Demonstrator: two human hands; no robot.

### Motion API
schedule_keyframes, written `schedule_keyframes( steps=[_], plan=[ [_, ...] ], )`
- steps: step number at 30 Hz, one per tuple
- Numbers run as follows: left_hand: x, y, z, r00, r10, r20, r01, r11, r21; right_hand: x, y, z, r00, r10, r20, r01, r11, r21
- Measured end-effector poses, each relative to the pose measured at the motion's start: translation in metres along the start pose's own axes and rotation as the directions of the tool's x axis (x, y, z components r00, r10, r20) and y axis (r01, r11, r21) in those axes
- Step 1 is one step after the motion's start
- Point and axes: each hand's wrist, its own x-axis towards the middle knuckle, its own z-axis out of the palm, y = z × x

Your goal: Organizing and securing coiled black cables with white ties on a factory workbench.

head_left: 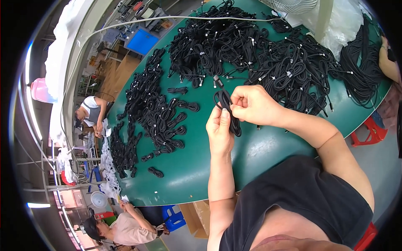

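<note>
A coiled black cable (225,100) is in my left hand (220,127), with the thumb pressed across the bundle and the fingers wrapped behind it. Its loops stick out above and below the grip. My right hand (254,105) is closed in a pinch right beside the coil. What lies between those fingertips is hidden. Just beyond the coil, a connector end (217,79) points away from me over the green table (190,159).
Large piles of black cables (209,42) cover the far side, with another heap (289,75) to the right. Smaller tied bundles (167,121) lie leftward. A white fan (293,5) stands at the far right. Co-workers sit along the left edge; another person's arm (389,65) shows far right.
</note>
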Motion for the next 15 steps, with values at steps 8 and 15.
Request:
schedule_keyframes(
  steps=[8, 15],
  plan=[
    [0.002, 0.0, 0.006, 1.0, -0.017, 0.018, 0.017, 1.0, 0.016, 0.0, 0.009, -0.001, 0.997, -0.082, -0.007, 0.081, 0.991, -0.11],
    [0.001, 0.001, -0.003, 0.999, -0.025, 0.026, 0.025, 1.0, 0.007, 0.005, -0.006, -0.004, 0.994, 0.087, 0.065, -0.093, 0.991, 0.098]
  ],
)
